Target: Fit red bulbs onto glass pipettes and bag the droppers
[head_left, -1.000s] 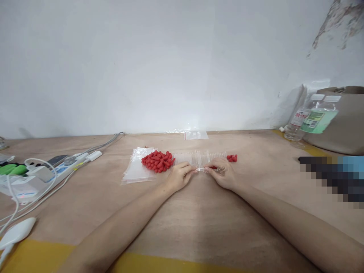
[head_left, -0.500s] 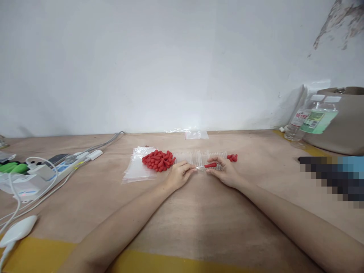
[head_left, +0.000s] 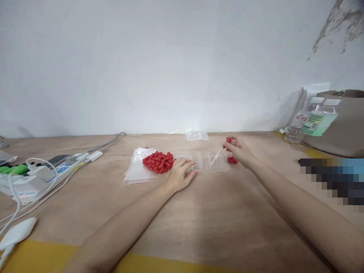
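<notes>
My right hand [head_left: 238, 149] pinches a clear dropper with a red bulb [head_left: 222, 149] and holds it tilted above the far right end of a row of clear tubes [head_left: 209, 161]. My left hand [head_left: 182, 170] rests on the table at the row's left end, fingers loosely spread and touching the tubes, holding nothing. A heap of red rubber bulbs [head_left: 158, 161] lies just left of that hand, partly on a stack of clear zip bags [head_left: 136, 171]. A few finished red-capped droppers [head_left: 232, 160] lie under my right hand.
A power strip with cables and plugs [head_left: 42, 172] fills the left side, with a white device [head_left: 17, 233] at the near left edge. A small zip bag [head_left: 196, 135] lies by the wall. Two plastic bottles [head_left: 314, 117] and a tan bag [head_left: 345, 121] stand at right.
Both hands had been joining a red bulb to a tube. My right hand has now lifted the assembled dropper up and to the right, and my left hand has let go and settled on the tubes.
</notes>
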### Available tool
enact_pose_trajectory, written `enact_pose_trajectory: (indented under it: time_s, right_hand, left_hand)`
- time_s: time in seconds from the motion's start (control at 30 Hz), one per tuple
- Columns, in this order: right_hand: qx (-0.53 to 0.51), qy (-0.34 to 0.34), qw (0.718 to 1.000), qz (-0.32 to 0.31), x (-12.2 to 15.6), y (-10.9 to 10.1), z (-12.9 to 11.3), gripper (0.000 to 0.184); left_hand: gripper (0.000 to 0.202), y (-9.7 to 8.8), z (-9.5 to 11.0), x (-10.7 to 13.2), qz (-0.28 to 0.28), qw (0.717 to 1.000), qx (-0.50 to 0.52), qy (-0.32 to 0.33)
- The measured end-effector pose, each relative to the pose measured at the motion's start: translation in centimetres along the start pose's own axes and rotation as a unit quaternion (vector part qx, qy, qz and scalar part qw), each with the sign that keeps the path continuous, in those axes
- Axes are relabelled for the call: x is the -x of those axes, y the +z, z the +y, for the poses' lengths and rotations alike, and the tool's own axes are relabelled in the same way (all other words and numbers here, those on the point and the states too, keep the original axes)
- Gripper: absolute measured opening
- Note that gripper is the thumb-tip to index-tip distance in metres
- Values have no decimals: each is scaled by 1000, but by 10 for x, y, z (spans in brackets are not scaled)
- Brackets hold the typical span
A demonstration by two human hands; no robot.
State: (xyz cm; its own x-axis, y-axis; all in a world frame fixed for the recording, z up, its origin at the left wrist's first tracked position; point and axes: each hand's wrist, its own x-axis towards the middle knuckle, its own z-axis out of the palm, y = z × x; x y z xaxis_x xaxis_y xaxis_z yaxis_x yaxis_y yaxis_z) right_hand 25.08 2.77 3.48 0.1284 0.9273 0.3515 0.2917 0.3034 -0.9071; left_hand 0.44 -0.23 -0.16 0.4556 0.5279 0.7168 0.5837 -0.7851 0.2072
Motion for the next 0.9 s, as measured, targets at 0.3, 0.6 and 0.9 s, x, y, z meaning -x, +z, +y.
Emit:
enact_pose_trajectory:
  time_s: [0.3,0.6,0.9]
  right_hand:
    - [417,25,908,-44,-22,-8,34,32]
    - [424,18,905,23,-17,-20,41,35]
    - [364,161,917,30,-8,-45,56,42]
  left_hand:
    - [13,1,-1,1,-10,1000,-1,13]
    - [13,1,-2,0,-27,999,6,17]
    - [11,4,11,-10,-51,993,-91,-49]
